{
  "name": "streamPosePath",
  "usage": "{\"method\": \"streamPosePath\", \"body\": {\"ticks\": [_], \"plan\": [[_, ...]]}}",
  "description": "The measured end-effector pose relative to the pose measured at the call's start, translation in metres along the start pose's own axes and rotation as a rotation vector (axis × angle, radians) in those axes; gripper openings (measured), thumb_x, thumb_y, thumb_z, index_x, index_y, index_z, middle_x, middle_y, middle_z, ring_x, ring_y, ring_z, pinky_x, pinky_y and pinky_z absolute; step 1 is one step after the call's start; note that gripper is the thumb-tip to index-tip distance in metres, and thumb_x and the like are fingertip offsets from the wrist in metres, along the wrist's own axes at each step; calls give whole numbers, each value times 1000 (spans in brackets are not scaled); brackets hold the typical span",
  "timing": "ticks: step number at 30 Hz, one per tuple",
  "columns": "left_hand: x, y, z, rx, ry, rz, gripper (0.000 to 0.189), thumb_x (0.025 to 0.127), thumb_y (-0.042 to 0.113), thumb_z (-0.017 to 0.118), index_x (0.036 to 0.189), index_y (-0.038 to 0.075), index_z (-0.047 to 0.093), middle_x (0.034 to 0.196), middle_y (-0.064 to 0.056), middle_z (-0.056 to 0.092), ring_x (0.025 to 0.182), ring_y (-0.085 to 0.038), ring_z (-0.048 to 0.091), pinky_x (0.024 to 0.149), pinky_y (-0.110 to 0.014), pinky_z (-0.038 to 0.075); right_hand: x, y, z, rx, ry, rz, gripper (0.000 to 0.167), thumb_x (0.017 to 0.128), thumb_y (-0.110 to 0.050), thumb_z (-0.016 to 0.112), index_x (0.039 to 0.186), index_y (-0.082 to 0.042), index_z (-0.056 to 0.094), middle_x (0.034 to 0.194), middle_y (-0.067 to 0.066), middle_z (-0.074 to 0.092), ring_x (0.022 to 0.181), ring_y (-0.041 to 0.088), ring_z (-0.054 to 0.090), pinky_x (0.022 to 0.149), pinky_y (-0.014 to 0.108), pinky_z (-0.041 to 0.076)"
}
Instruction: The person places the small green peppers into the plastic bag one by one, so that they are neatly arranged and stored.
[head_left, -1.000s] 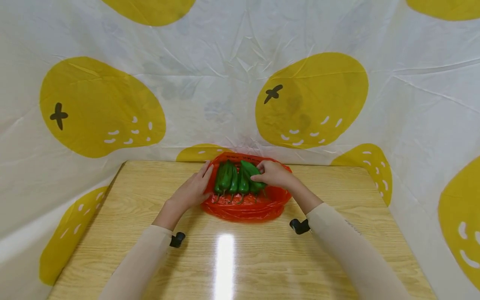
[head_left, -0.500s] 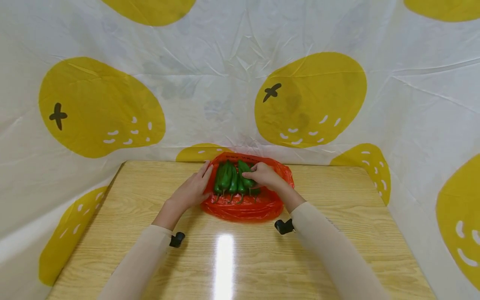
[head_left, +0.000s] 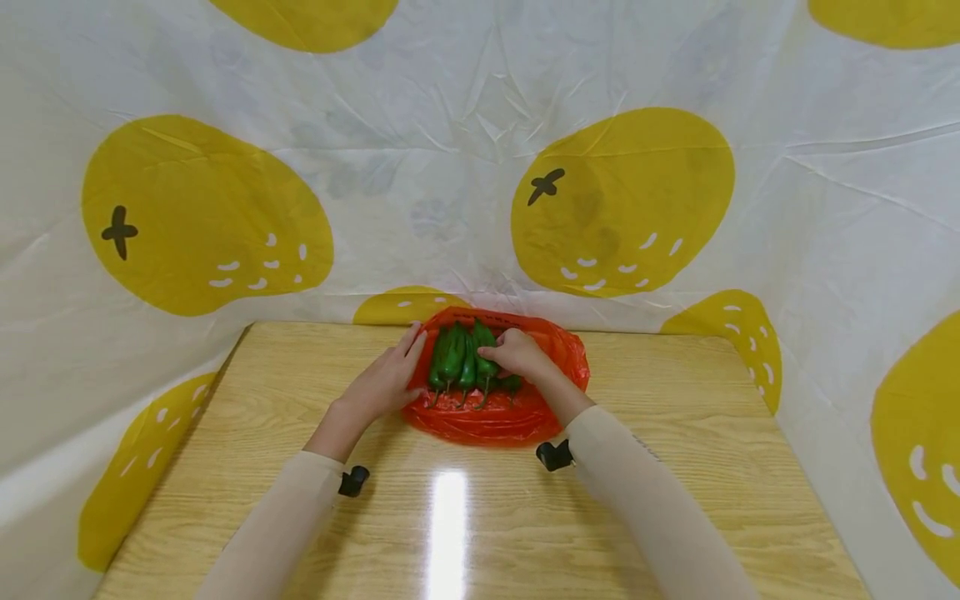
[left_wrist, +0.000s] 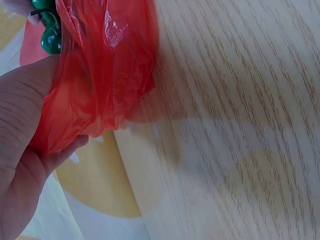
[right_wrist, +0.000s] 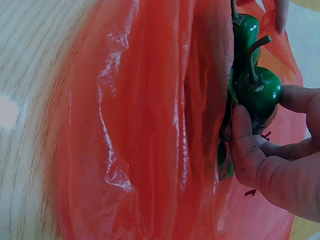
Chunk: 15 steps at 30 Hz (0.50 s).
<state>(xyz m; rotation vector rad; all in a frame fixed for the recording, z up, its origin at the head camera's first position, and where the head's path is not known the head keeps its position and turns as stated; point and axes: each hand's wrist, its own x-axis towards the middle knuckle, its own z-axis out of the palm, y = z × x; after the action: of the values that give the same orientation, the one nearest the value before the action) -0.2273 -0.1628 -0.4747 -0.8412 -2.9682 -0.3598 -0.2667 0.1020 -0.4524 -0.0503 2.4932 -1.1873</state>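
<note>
A red plastic bag [head_left: 487, 429] lies with its mouth spread around a row of several green chili peppers [head_left: 452, 358], stems toward the near side. My left hand [head_left: 384, 379] holds the bag's left side; in the left wrist view the red film [left_wrist: 107, 75] passes between thumb and fingers. My right hand [head_left: 523, 357] reaches into the bag and grips a green chili pepper [head_left: 483, 335] at the row's right side. The right wrist view shows thumb and fingertips pinching this pepper [right_wrist: 260, 87], its stem up. Another pepper [head_left: 512, 383] lies partly hidden below the right hand.
The bag rests at the back of a wooden table [head_left: 480, 533], close to a hanging white cloth [head_left: 420, 192] with yellow fruit prints. Dark wrist cameras [head_left: 354, 481] stick out under both sleeves.
My right hand has moved left with the pepper, bringing it from a slant at the right to nearly upright beside the other peppers. My left hand has stayed on the bag.
</note>
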Motion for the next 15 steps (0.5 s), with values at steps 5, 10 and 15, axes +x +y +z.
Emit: {"method": "streamPosePath", "body": {"ticks": [5, 10, 15], "plan": [[-1, 0, 1, 11, 2, 6, 103, 86, 24, 86, 161, -7, 22, 169, -26, 18, 128, -49, 57, 110, -52, 49, 2, 0, 2, 43, -12, 23, 46, 99, -31, 70, 64, -14, 46, 56, -2, 43, 82, 38, 74, 79, 43, 64], [-1, 1, 0, 3, 1, 4, 103, 86, 24, 86, 161, -6, 22, 169, -26, 18, 130, -49, 57, 112, -52, 48, 4, 1, 4, 81, -6, 23, 46, 98, -31, 72, 65, -14, 46, 58, -1, 44, 79, 36, 75, 77, 42, 64], [0, 0, 0, -4, 2, 0, 102, 86, 24, 86, 161, -6, 23, 169, -27, 19, 131, -49, 56, 112, -52, 47, 5, 0, 6, 70, -1, 9, 45, 96, -37, 75, 69, -13, 47, 63, 3, 48, 78, 34, 77, 76, 41, 64]]}}
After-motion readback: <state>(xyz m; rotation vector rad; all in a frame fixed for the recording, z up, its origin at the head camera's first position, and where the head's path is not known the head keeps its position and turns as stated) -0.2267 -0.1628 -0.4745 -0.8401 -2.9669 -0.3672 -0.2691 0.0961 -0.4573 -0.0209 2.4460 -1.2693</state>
